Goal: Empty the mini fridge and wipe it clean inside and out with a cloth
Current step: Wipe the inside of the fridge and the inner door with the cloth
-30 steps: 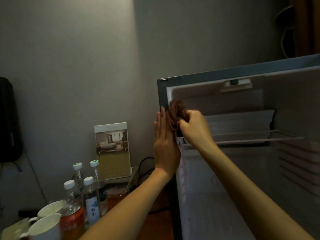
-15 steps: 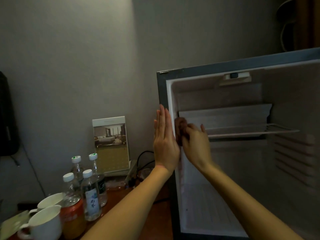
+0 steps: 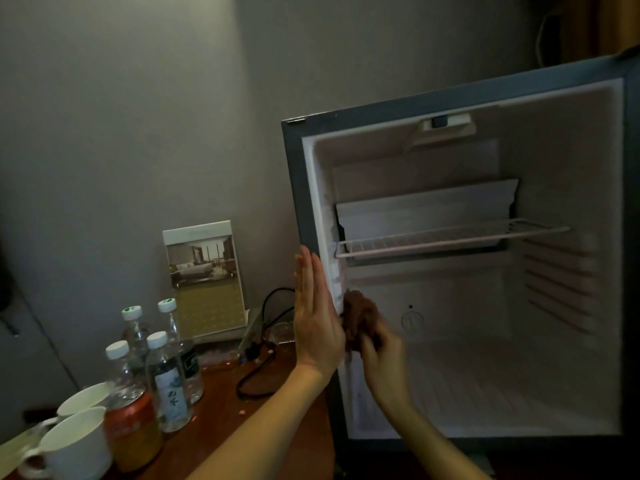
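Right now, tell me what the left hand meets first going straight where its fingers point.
Probably nothing: the left hand points up along the fridge, outside its left edge; that way looks free, depth unclear.

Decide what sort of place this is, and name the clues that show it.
Probably a hotel room: a mini fridge, water bottles beside white cups, and a card picturing a furnished bedroom.
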### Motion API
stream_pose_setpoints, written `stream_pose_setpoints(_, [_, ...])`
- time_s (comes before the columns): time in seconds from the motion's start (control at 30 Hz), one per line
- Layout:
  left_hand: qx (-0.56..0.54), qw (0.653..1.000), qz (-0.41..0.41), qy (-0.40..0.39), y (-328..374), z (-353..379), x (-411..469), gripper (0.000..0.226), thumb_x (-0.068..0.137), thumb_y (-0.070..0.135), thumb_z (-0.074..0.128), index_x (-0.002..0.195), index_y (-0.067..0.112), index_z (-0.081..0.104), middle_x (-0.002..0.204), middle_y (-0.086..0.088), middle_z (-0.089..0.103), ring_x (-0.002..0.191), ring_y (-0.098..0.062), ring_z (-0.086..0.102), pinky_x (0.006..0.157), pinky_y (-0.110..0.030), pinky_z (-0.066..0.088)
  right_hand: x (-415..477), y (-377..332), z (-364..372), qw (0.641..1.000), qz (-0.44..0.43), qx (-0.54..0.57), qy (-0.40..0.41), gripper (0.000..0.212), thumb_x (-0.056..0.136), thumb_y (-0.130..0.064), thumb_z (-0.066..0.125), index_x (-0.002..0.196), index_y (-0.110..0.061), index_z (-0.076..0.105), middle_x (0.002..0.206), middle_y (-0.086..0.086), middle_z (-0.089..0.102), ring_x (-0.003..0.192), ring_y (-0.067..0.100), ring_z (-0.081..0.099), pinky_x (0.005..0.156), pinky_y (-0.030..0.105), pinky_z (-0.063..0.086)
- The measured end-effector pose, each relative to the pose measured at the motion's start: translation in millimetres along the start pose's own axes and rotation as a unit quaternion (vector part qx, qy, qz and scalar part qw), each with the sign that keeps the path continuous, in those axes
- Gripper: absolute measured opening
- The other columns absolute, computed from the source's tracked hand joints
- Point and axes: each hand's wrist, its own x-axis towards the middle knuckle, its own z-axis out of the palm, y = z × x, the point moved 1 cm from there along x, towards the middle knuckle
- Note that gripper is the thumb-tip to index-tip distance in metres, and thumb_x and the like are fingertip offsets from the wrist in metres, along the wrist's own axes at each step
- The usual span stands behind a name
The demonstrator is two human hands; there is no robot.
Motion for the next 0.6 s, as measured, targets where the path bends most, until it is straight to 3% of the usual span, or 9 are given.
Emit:
stream_pose_setpoints(0.1, [0.008, 1.000, -0.005, 0.006, 1.0, 0.0, 0.3, 0.058, 0.106, 0.036, 0.021, 0.154, 0.022, -0.008, 0.161, 0.008, -0.011, 0.149, -0.019, 0.000, 0.121, -0.037, 0.010, 18.1, -8.6, 4.8, 1.000, 0.007, 0.000, -0.005, 0.046, 0.088, 0.000, 0.044, 0.123, -0.024, 0.061, 0.126, -0.006, 0.060, 0.116, 0.007, 0.058, 0.095, 0.045, 0.053])
stream_pose_setpoints(0.23, [0.025, 1.000, -0.007, -0.001, -1.7, 0.5, 0.8, 0.057, 0.105, 0.038, 0.018, 0.153, 0.027, -0.012, 0.160, 0.012, -0.015, 0.149, -0.013, -0.004, 0.121, -0.036, 0.009, 28.9, -22.9, 13.9, 0.997, 0.013, 0.081, -0.009, 0.044, 0.091, -0.011, 0.046, 0.133, -0.015, 0.056, 0.135, -0.005, 0.055, 0.124, 0.009, 0.053, 0.102, 0.041, 0.049])
stream_pose_setpoints(0.37, [0.039, 0.999, 0.002, -0.028, 5.3, -7.5, 3.4, 0.054, 0.105, 0.040, 0.012, 0.152, 0.029, -0.012, 0.160, 0.013, -0.015, 0.149, -0.013, -0.006, 0.121, -0.036, 0.003, 23.5, -17.3, 16.6, 0.996, 0.042, 0.079, -0.002, 0.043, 0.090, -0.029, 0.051, 0.130, -0.016, 0.057, 0.130, -0.001, 0.056, 0.117, 0.003, 0.055, 0.100, 0.031, 0.049])
stream_pose_setpoints(0.5, [0.111, 0.990, 0.071, -0.042, -1.5, -27.8, 26.3, 0.049, 0.104, 0.013, 0.021, 0.151, 0.006, 0.013, 0.160, -0.008, 0.011, 0.149, -0.025, 0.006, 0.121, -0.044, -0.004, 41.7, -18.2, 23.1, 0.997, 0.057, 0.025, 0.041, 0.030, 0.097, -0.016, 0.050, 0.125, -0.018, 0.062, 0.121, -0.007, 0.062, 0.108, 0.007, 0.060, 0.093, 0.028, 0.050])
stream_pose_setpoints(0.6, [0.106, 0.992, 0.062, -0.020, 7.6, -20.5, 54.7, 0.049, 0.102, 0.007, 0.021, 0.149, 0.000, 0.012, 0.158, -0.014, 0.014, 0.148, -0.024, 0.003, 0.122, -0.041, 0.000, 66.1, -10.5, 26.8, 0.993, 0.110, 0.009, 0.049, 0.027, 0.098, -0.014, 0.049, 0.118, -0.016, 0.067, 0.109, -0.001, 0.067, 0.098, 0.015, 0.063, 0.085, 0.034, 0.050])
